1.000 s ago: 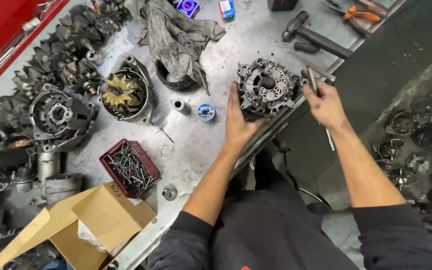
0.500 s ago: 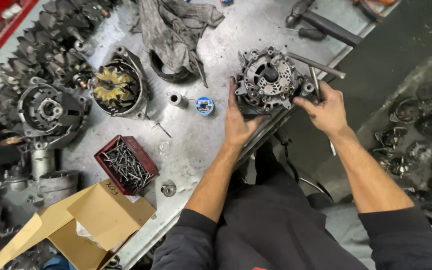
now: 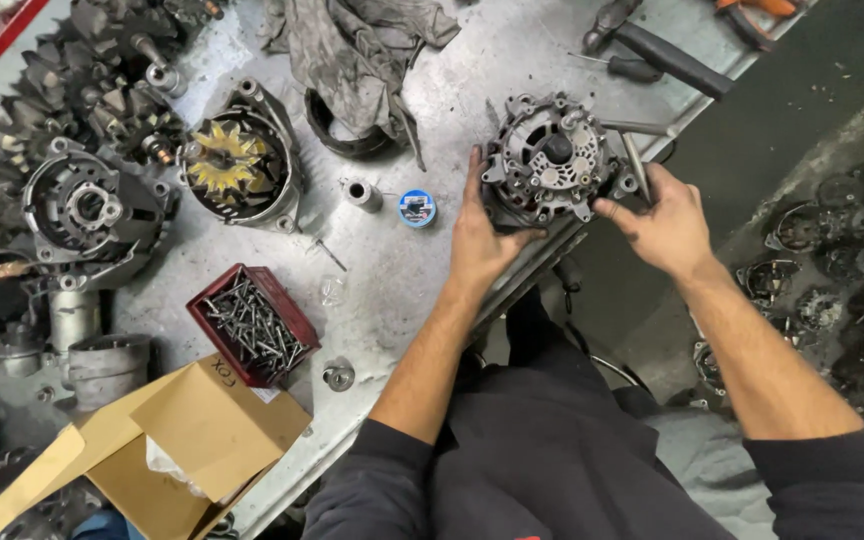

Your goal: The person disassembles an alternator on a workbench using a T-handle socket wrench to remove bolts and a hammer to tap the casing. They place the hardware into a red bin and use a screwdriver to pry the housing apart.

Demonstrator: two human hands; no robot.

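At the worktop (image 3: 432, 290) edge, your left hand (image 3: 479, 232) clasps the alternator (image 3: 550, 160); your right hand (image 3: 664, 215), fingers curled, steadies it. Judging by this, keep it level.

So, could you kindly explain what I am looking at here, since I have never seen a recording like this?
There is no machine: a person works with bare hands, and the single camera sits on their head, looking down over a metal workbench. The left hand and the right hand grip a grey, round alternator housing from either side at the bench edge; the right hand also seems to hold a thin metal rod. On the bench lie a red tray of screws, an open cardboard box, a dirty rag, a small blue round tin, a housing with a yellowish winding, and heaps of dark engine parts on the left. A hammer lies at the top.
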